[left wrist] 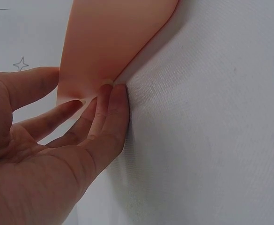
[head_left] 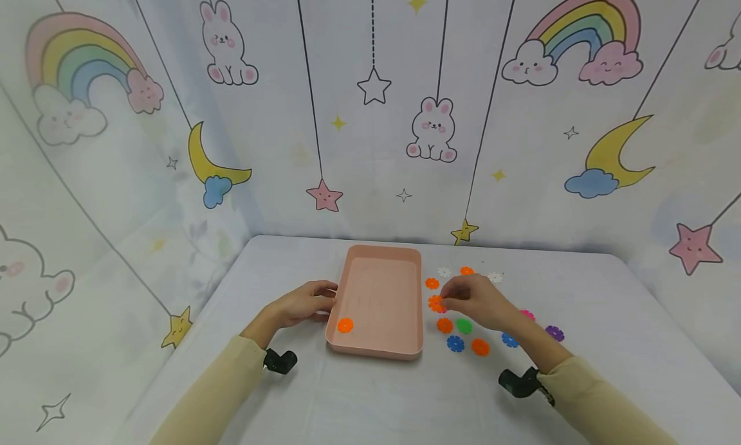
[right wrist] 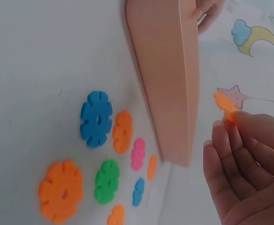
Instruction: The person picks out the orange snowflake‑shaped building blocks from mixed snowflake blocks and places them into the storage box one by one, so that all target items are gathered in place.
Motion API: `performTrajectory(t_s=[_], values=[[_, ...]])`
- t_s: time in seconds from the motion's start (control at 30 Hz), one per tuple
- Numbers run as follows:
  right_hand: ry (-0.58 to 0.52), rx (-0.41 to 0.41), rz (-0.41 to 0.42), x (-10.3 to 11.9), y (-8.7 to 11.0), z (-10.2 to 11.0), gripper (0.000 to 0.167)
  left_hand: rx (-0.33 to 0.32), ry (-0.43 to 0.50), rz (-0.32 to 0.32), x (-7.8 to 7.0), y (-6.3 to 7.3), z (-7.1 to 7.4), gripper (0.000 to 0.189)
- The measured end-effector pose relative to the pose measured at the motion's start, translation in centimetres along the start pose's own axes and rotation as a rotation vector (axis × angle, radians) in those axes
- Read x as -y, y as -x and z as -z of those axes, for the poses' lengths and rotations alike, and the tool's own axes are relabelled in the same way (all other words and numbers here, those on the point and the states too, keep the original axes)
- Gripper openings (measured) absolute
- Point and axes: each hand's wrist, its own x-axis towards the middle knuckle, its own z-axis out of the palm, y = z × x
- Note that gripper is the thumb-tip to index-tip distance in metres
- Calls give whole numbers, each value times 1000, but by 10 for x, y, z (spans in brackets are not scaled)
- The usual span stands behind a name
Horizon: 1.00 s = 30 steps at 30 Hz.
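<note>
A shallow pink tray [head_left: 379, 303] lies on the table, with one orange flower-shaped disc [head_left: 345, 325] near its front left corner. At its left side, my left hand [head_left: 307, 301] holds the edge. In the left wrist view, the thumb meets the rim and the curled fingers [left wrist: 115, 110] lie against the outer wall low by the table. To the right of the tray, my right hand [head_left: 477, 300] pinches an orange notched disc [right wrist: 225, 105] between thumb and forefinger, raised above the table in the right wrist view. The other fingers are loosely bent.
Around my right hand lie several loose discs: a green one [head_left: 464, 326], a blue one [head_left: 455, 344], an orange one [head_left: 480, 347], a purple one [head_left: 554, 333] and a white one [head_left: 444, 272]. A patterned curtain [head_left: 370, 143] hangs behind the table.
</note>
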Motion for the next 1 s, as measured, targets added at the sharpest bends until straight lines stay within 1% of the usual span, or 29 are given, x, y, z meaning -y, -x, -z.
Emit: performTrajectory(t_s=[0.17,0.3,0.5,0.67,0.8,1.0], values=[[-10,3,11,8,-4,-7,7,-8,-3,0,-1,1,-1,51],[-48,15,27,11,-7,-14,6,0,-10,-9,-1,1,-1,52],[-67,46,15,15,-14,-26,4,5,-15,-9,-2,2,-1,53],[-89,60,53,20,-20,-35,4,5,-13,-10,-2,3,-2,52],[-93,62,77,23,-25,-44,3,2,-13,-2,-2,3,-2,51],[-66,71,83,31,-34,-59,5,2,-9,-4,-2,2,-2,51]])
